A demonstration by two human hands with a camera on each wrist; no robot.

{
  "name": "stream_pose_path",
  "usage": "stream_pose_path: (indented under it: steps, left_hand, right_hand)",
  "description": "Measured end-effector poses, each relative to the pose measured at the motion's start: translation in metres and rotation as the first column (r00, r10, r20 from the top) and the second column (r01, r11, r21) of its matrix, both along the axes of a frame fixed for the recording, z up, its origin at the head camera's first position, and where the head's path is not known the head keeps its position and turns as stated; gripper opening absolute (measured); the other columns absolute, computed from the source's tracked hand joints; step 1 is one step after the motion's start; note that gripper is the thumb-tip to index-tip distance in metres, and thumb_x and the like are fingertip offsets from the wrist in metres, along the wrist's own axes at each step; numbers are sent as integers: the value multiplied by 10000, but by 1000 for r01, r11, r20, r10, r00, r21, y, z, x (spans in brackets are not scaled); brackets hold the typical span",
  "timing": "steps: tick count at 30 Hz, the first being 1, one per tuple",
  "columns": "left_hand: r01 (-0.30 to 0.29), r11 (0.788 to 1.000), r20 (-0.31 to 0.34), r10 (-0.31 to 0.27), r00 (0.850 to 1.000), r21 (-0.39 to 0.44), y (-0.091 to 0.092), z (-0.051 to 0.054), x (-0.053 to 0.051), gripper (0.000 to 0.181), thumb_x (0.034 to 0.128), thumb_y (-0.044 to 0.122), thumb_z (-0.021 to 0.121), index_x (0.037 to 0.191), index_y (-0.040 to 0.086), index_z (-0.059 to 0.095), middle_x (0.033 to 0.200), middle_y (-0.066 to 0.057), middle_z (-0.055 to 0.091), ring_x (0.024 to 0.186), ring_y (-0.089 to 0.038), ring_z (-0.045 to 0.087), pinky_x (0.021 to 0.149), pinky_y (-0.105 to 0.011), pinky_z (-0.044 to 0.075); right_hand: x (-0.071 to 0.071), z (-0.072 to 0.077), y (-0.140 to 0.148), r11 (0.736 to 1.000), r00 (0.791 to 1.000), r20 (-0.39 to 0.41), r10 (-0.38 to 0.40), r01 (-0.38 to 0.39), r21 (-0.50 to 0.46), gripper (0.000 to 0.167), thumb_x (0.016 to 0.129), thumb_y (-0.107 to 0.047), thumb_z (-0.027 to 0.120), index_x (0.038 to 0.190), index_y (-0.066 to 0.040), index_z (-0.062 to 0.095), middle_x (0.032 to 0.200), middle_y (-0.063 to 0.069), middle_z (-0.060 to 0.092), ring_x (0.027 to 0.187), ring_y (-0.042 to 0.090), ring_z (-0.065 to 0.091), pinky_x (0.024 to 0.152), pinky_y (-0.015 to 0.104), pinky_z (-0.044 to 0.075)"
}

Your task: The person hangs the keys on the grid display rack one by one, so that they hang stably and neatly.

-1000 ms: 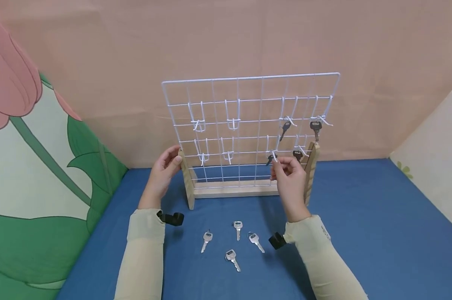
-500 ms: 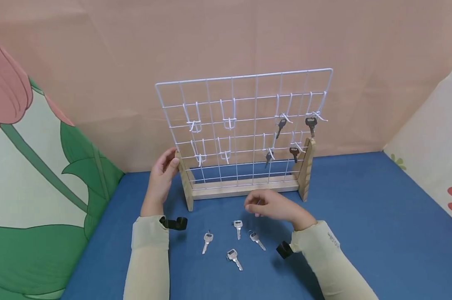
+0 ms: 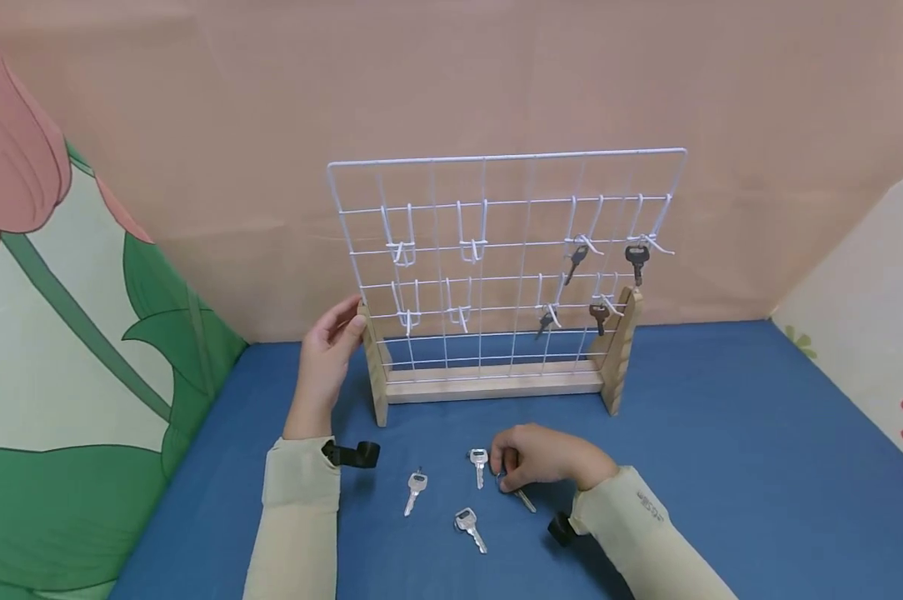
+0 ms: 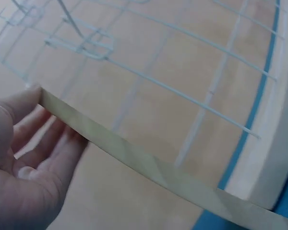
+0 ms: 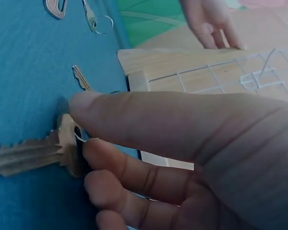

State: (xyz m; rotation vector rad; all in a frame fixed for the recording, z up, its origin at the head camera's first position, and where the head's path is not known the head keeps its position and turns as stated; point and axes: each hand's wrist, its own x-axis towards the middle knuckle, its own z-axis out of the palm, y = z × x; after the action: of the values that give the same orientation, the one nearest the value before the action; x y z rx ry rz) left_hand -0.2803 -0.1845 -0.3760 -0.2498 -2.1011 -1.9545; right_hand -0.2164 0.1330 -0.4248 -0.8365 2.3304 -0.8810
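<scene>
My left hand (image 3: pixel 324 362) grips the upper end of the rack's left wooden side (image 3: pixel 374 367), thumb in front, as the left wrist view also shows (image 4: pixel 33 163). At the rightmost of the loose keys on the blue cloth, my right hand (image 3: pixel 545 457) has thumb and forefinger at the ring end. In the right wrist view that key (image 5: pixel 33 155) lies with its thin ring between the thumb and forefinger tips. Three other keys (image 3: pixel 478 467) (image 3: pixel 416 492) (image 3: pixel 470 528) lie to its left. Several keys hang on the right-hand hooks of the white wire grid (image 3: pixel 636 260).
Several bare hooks (image 3: pixel 401 250) stick out from the grid's left half. A wooden bar (image 3: pixel 489 386) joins the rack's two sides at the bottom. Behind stands a beige backdrop (image 3: pixel 234 150), with a flower-patterned cloth (image 3: pixel 69 375) on the left.
My right hand has left the lower hook, where a key now hangs, and come down to the rightmost loose key on the cloth. My left hand stays on the rack's side.
</scene>
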Motion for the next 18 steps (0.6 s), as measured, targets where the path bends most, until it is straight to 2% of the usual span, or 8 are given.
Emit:
stream_pose_path:
  steps: [5, 11, 18]
  left_hand:
    - [2, 999, 9, -1, 1000, -39, 6, 6, 3, 470, 1044, 207, 589, 1478, 47, 509, 1455, -133, 541, 1299, -257, 555, 1050, -320, 487]
    - [-8, 999, 17, 9, 1000, -41, 6, 6, 3, 473, 1041, 202, 590, 1482, 52, 507, 1459, -134, 538, 1311, -258, 548, 1054, -307, 476]
    - [-41, 999, 7, 42, 999, -30, 3, 6, 4, 466, 1036, 195, 593, 1474, 53, 520, 1453, -136, 546, 1299, -260, 561, 1038, -295, 483]
  right_hand:
    - [5, -1, 6, 1000, 1000, -9, -6, 5, -9, 169, 856, -15, 783, 804, -116, 659, 685, -60, 564, 599, 70, 484, 546, 219, 405]
    - [5, 1, 8, 999, 1000, -8, 17, -17, -38, 175, 908, -4, 720, 777, -108, 671, 680, -65, 612, 584, 42, 482, 536, 200, 405]
    - [2, 14, 7, 996, 994, -91, 64, -69, -59, 155, 952, -46, 691, 820, -124, 706, 754, -99, 629, 652, 23, 520, 590, 213, 480]
